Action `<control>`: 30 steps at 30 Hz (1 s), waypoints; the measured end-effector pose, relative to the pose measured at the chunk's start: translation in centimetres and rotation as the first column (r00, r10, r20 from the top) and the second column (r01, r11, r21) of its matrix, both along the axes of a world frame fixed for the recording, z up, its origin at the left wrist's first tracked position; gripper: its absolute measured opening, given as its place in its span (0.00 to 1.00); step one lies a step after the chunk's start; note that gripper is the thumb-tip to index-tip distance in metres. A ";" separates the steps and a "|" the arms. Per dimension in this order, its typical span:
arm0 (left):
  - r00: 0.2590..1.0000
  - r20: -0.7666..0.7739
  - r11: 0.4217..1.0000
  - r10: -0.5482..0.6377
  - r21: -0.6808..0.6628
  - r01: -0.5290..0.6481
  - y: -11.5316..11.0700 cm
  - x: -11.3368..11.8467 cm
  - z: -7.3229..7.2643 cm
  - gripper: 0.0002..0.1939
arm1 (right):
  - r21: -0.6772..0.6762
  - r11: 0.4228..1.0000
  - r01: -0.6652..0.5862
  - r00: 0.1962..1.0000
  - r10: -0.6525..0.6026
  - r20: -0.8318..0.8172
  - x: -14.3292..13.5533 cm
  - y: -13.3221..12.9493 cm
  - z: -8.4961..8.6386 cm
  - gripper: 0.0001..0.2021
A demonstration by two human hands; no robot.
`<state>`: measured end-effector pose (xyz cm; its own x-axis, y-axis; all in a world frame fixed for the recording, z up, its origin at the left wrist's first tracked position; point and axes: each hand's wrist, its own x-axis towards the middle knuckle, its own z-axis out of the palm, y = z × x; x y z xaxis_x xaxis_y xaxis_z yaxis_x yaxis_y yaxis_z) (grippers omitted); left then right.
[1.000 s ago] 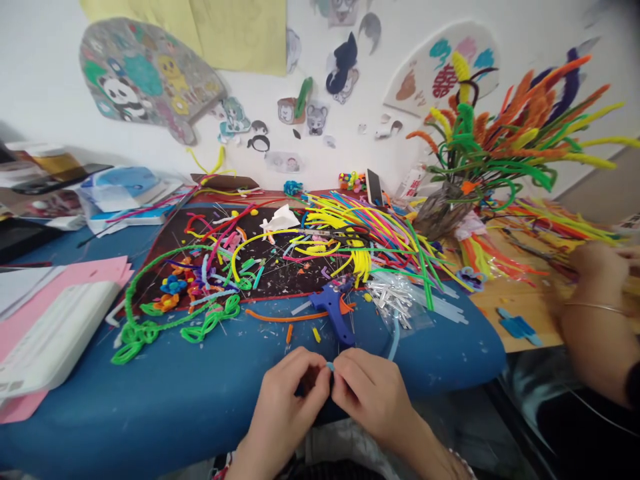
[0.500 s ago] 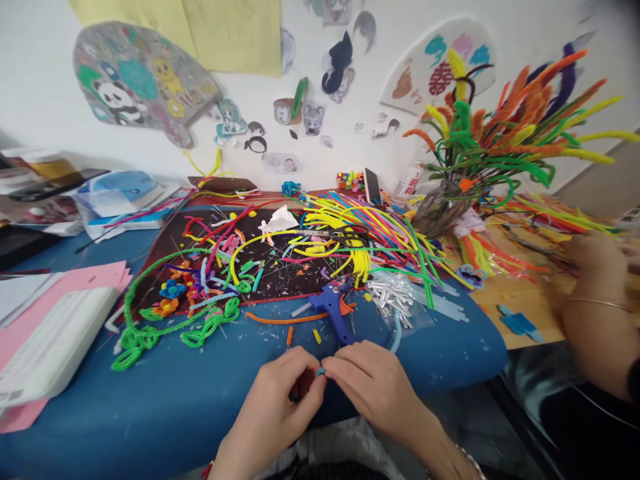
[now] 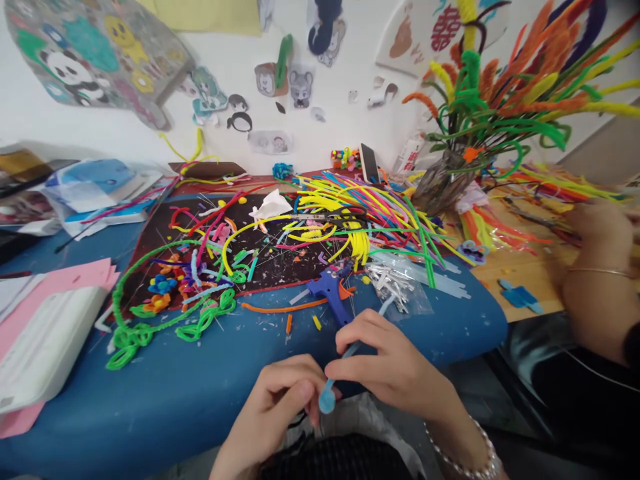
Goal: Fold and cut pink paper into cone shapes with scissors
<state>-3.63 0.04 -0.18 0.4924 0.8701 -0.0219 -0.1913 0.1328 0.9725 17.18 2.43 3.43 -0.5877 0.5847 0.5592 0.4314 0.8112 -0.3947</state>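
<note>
A light blue pipe cleaner runs up through my right hand, whose thumb and fingers are closed round its stem. Its lower end is wound into a small flat coil that faces me. My left hand is curled in at the coil's left side, its fingertips partly behind the coil and the thumb bent in. Just beyond my hands, a blue hot glue gun lies on the table's near part, close to a plastic bag of short silvery pieces.
Colourful pipe cleaners are heaped on a dark mat. Green looped pipe cleaners lie left, near a white box. A vase of pipe-cleaner stems stands right. A co-worker's arm reaches over the wooden table.
My right hand has shifted up along the pipe cleaner, and the coil has turned into sight between my hands. My left hand has loosened its pinch. The camera view has tilted down.
</note>
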 end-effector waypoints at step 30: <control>0.792 0.550 0.960 0.266 -0.079 -0.268 1.1 1.7 0.7 0.10 | -0.064 0.704 0.707 0.704 -0.694 0.150 6.8 1.5 -7.0 0.25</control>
